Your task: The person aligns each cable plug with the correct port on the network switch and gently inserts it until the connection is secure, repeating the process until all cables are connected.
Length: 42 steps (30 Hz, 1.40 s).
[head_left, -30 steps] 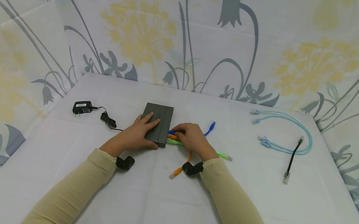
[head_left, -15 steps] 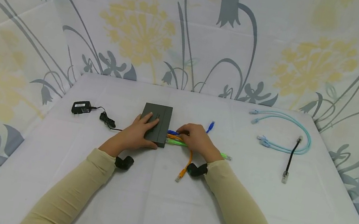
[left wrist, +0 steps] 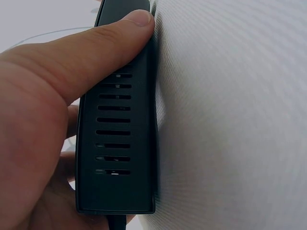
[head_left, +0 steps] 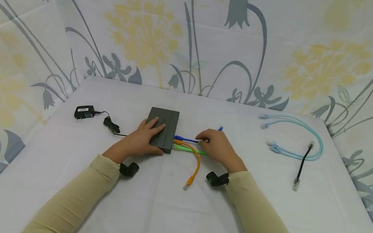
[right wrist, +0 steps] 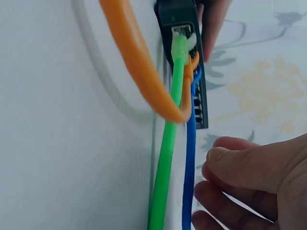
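My left hand [head_left: 141,139] rests on a dark grey network switch [head_left: 170,126], its fingers spread straight over the top. In the left wrist view its thumb [left wrist: 105,45] lies straight along the slotted side. Blue [head_left: 187,139], orange [head_left: 198,164] and green [head_left: 188,149] network cables run from the switch's right side. My right hand [head_left: 220,147] hovers beside the blue cable. The right wrist view shows its fingers loosely bent with nothing between them, close to the blue cable [right wrist: 190,163]. A green plug [right wrist: 180,47] sits in a port; the blue plug's seating is partly hidden.
A black power adapter [head_left: 85,112] lies at the left, its bundled cord [head_left: 111,124] running to the switch. Pale blue network cables [head_left: 319,140] and a short black cable [head_left: 302,166] lie at the right. A patterned cloth [head_left: 201,52] hangs behind the white table [head_left: 153,219].
My right hand has moved right along the blue cable, away from the switch, uncovering the cables by the ports. The orange cable's free end has swung right. My left hand stays put.
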Tool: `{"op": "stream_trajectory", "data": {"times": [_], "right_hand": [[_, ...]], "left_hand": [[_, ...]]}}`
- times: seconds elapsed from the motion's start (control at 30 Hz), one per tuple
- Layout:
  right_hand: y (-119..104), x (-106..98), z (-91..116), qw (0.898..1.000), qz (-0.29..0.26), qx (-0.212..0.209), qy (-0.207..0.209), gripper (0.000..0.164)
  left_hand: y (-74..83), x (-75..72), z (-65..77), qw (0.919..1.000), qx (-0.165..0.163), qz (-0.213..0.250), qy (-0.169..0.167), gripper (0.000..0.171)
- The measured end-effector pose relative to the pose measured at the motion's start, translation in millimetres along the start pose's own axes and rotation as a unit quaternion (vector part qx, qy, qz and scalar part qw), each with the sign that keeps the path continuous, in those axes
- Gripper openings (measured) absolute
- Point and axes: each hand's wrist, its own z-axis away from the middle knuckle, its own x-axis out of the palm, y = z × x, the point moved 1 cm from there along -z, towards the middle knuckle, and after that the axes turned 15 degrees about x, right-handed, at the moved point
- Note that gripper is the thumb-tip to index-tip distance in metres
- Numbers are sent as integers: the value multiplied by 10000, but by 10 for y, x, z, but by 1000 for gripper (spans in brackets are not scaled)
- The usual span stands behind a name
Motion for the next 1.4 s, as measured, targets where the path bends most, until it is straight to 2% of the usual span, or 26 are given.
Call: {"op": "stream_trajectory", "data": {"times": [0.3, 0.77, 1.1, 1.4], "right_hand": [[223, -158, 118, 9998, -91, -1, 195, 18], [596, -506, 361, 9991, 220, 105, 349, 20], [809, -702, 536, 9986, 279, 182, 400, 19], [987, -834, 667, 9971, 435, 298, 546, 18]], "left_hand": [[15, -6, 10, 10000, -8, -6, -16, 98], [19, -4, 19, 10000, 15, -21, 1, 98], [-14, 7, 5, 9999, 128, -80, 60, 98], [-1, 2, 7, 9999, 91, -59, 2, 98]]}}
